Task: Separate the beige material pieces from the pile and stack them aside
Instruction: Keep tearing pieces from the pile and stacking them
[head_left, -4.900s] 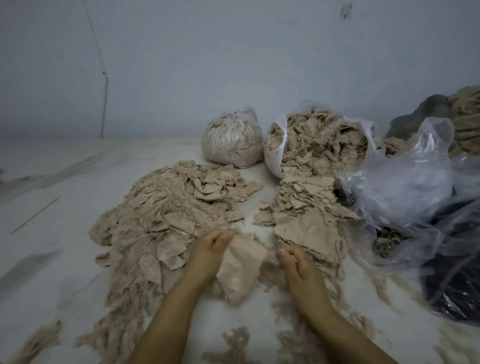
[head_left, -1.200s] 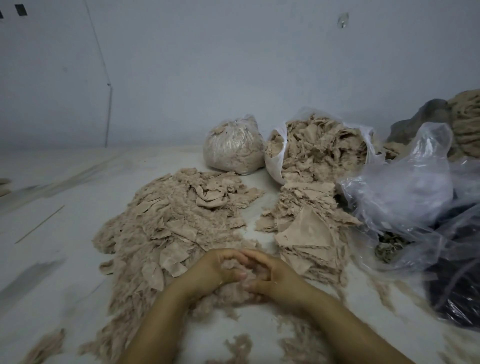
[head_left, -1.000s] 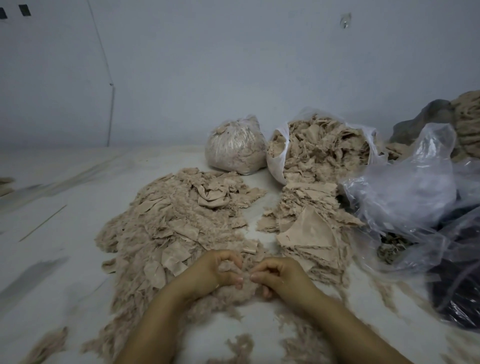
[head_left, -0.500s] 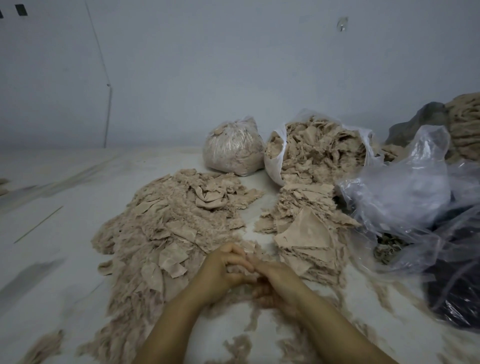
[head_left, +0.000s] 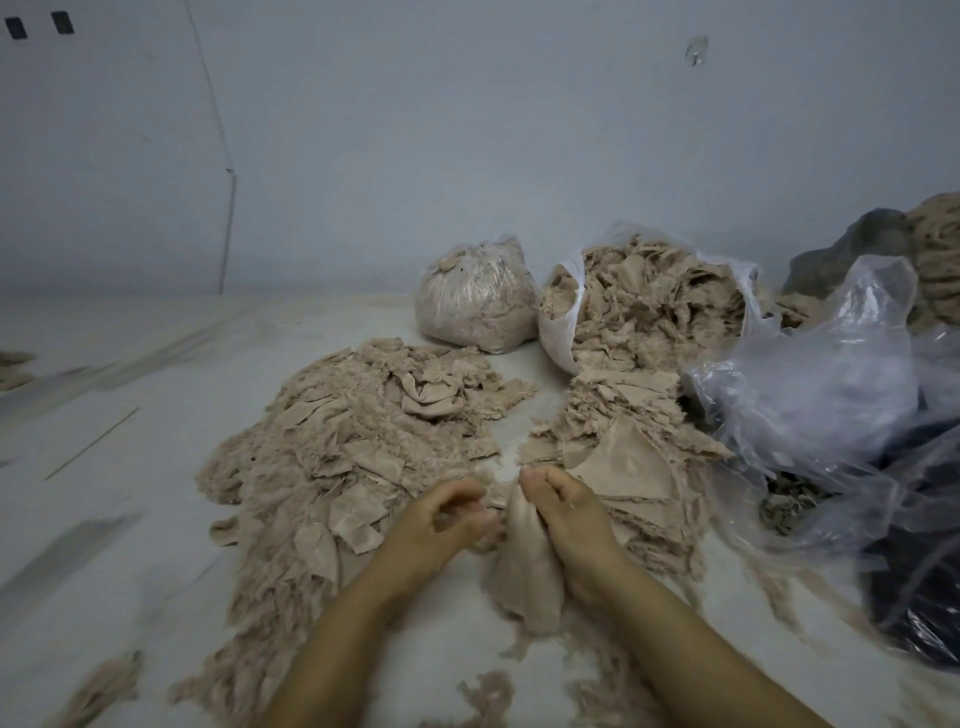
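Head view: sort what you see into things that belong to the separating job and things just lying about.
Belongs to the job:
- left hand
- right hand, holding a beige piece
- big pile
- stack of flat pieces

Lying about:
- tied bag
- open bag of scraps
- clear plastic sheet
- dark bag

Matt, frayed beige cloth scraps (head_left: 353, 457) beside the left hand (head_left: 441, 525); glossy, crinkled clear plastic bag (head_left: 821, 384) beyond the right hand (head_left: 566, 519).
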